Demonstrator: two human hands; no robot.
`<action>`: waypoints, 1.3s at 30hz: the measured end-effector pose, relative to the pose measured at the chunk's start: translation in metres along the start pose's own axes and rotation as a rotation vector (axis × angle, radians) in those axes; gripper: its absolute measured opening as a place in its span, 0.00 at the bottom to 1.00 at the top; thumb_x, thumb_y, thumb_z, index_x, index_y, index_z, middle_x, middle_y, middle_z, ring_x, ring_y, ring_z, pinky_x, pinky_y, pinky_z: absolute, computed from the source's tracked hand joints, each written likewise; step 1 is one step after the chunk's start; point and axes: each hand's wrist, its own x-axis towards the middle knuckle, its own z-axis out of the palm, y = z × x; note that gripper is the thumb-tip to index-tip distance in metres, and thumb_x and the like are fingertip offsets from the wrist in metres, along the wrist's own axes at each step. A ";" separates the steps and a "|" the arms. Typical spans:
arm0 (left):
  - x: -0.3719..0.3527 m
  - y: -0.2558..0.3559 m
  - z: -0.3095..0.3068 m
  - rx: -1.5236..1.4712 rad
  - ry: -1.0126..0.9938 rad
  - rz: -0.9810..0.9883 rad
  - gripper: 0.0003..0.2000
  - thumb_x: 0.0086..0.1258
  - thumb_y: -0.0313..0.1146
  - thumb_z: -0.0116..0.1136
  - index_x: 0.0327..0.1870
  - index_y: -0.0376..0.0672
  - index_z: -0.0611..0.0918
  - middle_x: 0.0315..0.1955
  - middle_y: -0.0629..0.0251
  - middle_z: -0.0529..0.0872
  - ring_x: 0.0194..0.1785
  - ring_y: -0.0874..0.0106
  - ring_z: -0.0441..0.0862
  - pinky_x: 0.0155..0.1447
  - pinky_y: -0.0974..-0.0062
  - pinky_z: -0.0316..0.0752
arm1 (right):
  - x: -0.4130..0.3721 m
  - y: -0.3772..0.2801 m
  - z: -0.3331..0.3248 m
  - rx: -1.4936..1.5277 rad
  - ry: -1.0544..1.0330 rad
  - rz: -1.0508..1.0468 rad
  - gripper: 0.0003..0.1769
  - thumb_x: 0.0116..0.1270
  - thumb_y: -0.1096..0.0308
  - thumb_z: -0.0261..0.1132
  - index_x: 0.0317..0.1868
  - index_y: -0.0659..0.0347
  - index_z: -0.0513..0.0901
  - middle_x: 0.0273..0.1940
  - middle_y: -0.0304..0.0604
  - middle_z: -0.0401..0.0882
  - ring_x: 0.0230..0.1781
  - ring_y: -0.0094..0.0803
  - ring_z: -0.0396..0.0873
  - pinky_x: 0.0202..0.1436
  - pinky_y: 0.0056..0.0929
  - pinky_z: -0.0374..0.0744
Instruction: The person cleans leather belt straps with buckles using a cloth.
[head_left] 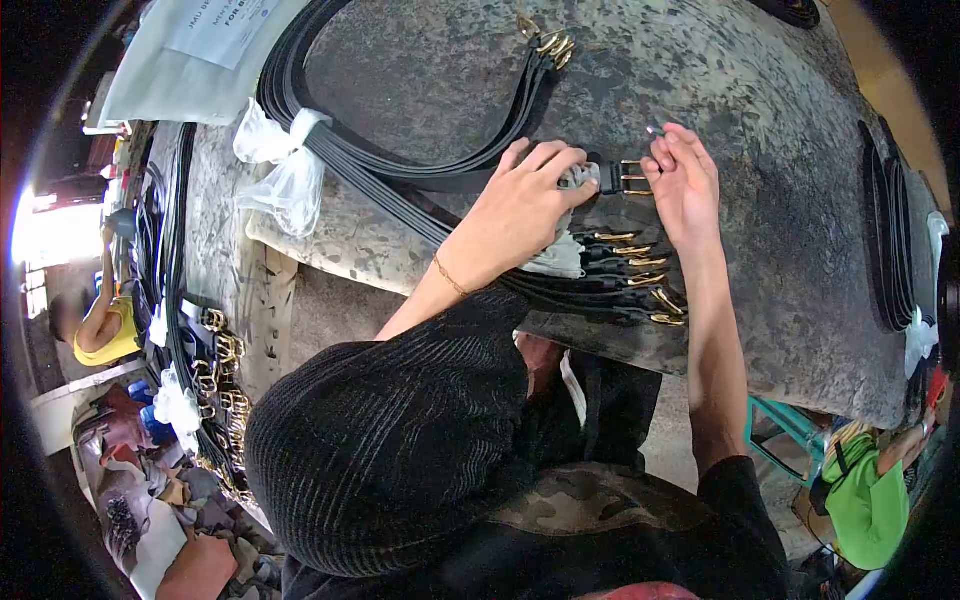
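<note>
A: Nearest?
B: Gold-buckled black belts (640, 282), fanned at the table's (795, 215) near edge.
A: Left grip?
B: Left hand (528, 203) pinches a crumpled pale wrap (577, 178) between thumb and forefinger; the single buckle (634, 164) projects just right of it.
A: Right hand (687, 187)?
B: Fingers curled, beside that buckle; contact unclear. Fingertips pinch a small dark piece (654, 130).
A: Farther?
B: Looped belts (400, 165), buckles outermost.
</note>
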 end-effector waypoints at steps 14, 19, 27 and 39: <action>0.025 0.007 0.026 -0.288 0.195 -0.065 0.15 0.56 0.20 0.59 0.45 0.40 0.85 0.49 0.58 0.83 0.60 0.60 0.77 0.64 0.63 0.72 | 0.005 0.005 -0.006 0.063 0.019 -0.025 0.08 0.72 0.74 0.59 0.50 0.64 0.79 0.30 0.33 0.72 0.32 0.19 0.72 0.61 0.49 0.80; 0.024 0.007 0.018 -0.026 0.141 0.091 0.18 0.57 0.23 0.59 0.51 0.42 0.82 0.48 0.61 0.84 0.60 0.62 0.77 0.66 0.60 0.68 | 0.003 0.003 -0.005 0.112 0.008 -0.034 0.08 0.72 0.75 0.59 0.49 0.65 0.79 0.30 0.33 0.72 0.32 0.19 0.72 0.61 0.49 0.80; 0.030 0.009 0.010 -0.078 0.032 0.162 0.19 0.56 0.21 0.56 0.52 0.45 0.78 0.44 0.65 0.83 0.57 0.68 0.79 0.68 0.58 0.64 | 0.005 0.003 -0.001 0.126 0.070 -0.046 0.07 0.71 0.75 0.59 0.48 0.65 0.79 0.30 0.34 0.73 0.32 0.19 0.73 0.60 0.53 0.80; 0.033 -0.013 -0.047 -0.628 0.287 -0.265 0.12 0.59 0.21 0.59 0.44 0.39 0.81 0.39 0.62 0.85 0.48 0.71 0.83 0.52 0.72 0.78 | 0.005 0.000 -0.002 0.181 0.018 -0.033 0.08 0.72 0.75 0.58 0.48 0.64 0.79 0.32 0.35 0.76 0.32 0.22 0.74 0.66 0.57 0.76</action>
